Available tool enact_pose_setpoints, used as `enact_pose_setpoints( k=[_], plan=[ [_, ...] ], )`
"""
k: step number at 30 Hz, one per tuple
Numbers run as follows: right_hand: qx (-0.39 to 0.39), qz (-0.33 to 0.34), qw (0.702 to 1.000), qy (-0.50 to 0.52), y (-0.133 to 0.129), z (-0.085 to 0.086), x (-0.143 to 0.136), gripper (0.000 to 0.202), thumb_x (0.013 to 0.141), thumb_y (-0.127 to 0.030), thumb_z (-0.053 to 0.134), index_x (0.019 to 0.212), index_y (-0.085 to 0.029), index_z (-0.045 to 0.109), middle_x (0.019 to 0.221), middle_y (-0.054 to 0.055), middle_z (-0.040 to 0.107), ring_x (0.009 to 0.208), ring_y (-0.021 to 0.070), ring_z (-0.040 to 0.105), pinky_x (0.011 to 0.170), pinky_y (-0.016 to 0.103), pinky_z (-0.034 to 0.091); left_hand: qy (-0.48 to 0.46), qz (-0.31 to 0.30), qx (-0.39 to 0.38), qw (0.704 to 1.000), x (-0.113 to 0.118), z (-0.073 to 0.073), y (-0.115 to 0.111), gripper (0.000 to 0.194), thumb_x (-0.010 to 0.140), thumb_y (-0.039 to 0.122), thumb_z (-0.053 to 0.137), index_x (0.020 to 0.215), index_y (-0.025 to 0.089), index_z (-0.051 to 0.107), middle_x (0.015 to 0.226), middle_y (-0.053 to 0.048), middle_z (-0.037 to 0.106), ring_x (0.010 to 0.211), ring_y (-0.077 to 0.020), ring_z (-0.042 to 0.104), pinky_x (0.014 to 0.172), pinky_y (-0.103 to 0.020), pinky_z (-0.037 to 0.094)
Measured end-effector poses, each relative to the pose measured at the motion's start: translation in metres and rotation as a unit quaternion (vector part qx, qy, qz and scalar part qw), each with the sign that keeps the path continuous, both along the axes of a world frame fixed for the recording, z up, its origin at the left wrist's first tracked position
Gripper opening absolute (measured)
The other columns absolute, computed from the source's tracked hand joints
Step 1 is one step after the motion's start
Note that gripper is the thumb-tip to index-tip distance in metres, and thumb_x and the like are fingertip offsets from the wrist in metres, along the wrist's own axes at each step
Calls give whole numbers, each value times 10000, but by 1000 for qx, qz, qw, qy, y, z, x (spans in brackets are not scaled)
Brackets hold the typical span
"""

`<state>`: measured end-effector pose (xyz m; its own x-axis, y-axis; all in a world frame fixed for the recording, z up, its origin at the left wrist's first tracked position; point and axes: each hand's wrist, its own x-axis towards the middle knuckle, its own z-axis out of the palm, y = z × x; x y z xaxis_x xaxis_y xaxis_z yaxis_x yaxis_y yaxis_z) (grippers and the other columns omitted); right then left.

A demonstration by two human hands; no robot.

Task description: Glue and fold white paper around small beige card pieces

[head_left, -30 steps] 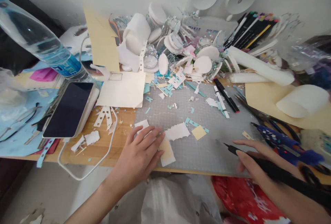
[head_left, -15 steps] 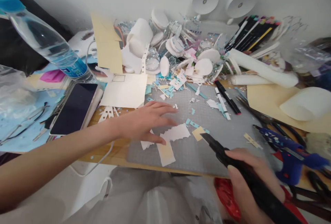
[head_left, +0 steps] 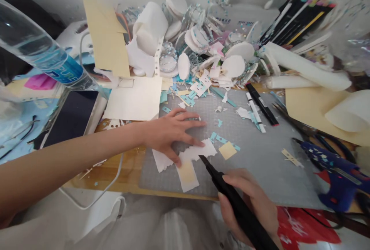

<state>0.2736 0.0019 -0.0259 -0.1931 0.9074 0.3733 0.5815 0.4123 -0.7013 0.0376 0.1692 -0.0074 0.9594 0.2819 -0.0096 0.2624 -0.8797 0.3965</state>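
Note:
My left hand (head_left: 176, 134) lies with fingers spread over a torn-edged white paper piece (head_left: 205, 149) on the grey cutting mat (head_left: 260, 165). Its thumb rests by a pale yellow patch (head_left: 186, 171) on a strip of that paper. A black utility knife (head_left: 231, 196) is gripped in my right hand (head_left: 251, 200), blade pointing up and left. The blade tip is close to the lower edge of the white paper; whether it touches I cannot tell. Right of the paper lie a small yellow square (head_left: 227, 150) and a blue punched strip (head_left: 224, 140).
A white card (head_left: 134, 101) and a phone (head_left: 71, 117) lie to the left, with a water bottle (head_left: 63, 65) behind. White discs (head_left: 232, 66) and scraps pile at the back. Markers (head_left: 261, 105), scissors (head_left: 306, 128) and a blue glue gun (head_left: 335, 169) sit on the right.
My right hand has moved left with the utility knife, bringing its blade from beside the yellow square to the white paper. My left hand has spread flatter on the paper. The view has shifted slightly.

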Motion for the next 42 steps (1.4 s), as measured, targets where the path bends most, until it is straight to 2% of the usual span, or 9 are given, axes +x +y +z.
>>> enact_pose_setpoints(
  k=[6, 16, 21, 26, 34, 42],
  plan=[
    [32, 7, 998, -55, 13, 4, -19, 260, 849, -143, 536, 1091, -237, 519, 781, 22, 646, 662, 171, 639, 553, 291, 558, 15, -17, 7, 1000, 1, 0, 3, 763, 653, 620, 811, 1342, 375, 594, 1596, -86, 355, 1491, -369, 242, 1193, -569, 116],
    [75, 41, 994, -74, 24, -5, -27, 272, 846, -108, 544, 1114, -155, 526, 808, 47, 644, 731, 168, 620, 632, 296, 559, 4, -31, -9, 999, 0, -6, 8, 793, 671, 648, 777, 1375, 345, 572, 1611, -119, 315, 1496, -397, 208, 1191, -587, 83],
    [90, 47, 992, -77, 20, -7, -26, 319, 835, -66, 578, 1145, -135, 550, 876, 66, 655, 796, 173, 608, 686, 299, 559, 15, -25, -8, 1000, 2, -3, 7, 793, 671, 632, 783, 1381, 355, 564, 1614, -106, 311, 1502, -385, 198, 1197, -576, 50],
    [76, 62, 991, -90, 13, -7, -25, 310, 839, -55, 574, 1135, -147, 585, 881, 71, 664, 812, 186, 603, 690, 295, 559, 25, -10, -19, 999, 3, 0, 6, 757, 665, 583, 804, 1360, 389, 575, 1618, -43, 316, 1512, -362, 176, 1210, -543, 21],
    [68, 45, 992, -93, 7, -8, -24, 342, 828, -27, 549, 1126, -192, 581, 829, 48, 677, 749, 185, 626, 642, 290, 554, 7, -16, 0, 1000, 3, -3, 5, 759, 670, 578, 808, 1363, 368, 581, 1605, -86, 333, 1503, -378, 201, 1204, -570, 45],
    [75, 54, 992, -91, -7, -12, -20, 342, 836, -19, 556, 1149, -151, 596, 898, 75, 664, 836, 192, 615, 705, 293, 558, 24, -19, 12, 999, 1, -4, 5, 753, 696, 569, 790, 1385, 387, 549, 1618, -64, 308, 1514, -356, 176, 1207, -555, 31]
  ],
)
